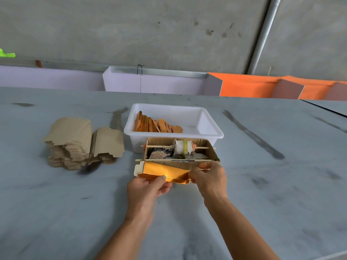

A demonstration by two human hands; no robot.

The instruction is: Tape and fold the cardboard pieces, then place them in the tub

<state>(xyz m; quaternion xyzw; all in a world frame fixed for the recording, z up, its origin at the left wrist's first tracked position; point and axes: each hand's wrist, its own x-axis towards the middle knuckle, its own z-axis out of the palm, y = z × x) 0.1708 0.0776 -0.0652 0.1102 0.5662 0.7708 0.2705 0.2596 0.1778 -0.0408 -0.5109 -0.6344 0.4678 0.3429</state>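
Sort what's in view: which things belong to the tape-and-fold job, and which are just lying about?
Job: gold cardboard piece held by left hand and right hand; brown blanks stack; tape roll in cardboard holder; white tub.
Lying about: orange panels; green scrap.

The tub [210,126] is white, with orange-brown pieces [157,125] inside. The card [165,171] is shiny gold with a white tab. The stack [80,141] is plain tan. The box [212,154] is brown; its roll [183,147] is white with a yellowish band, perhaps tape. The table [56,203] is grey with dark smudges.
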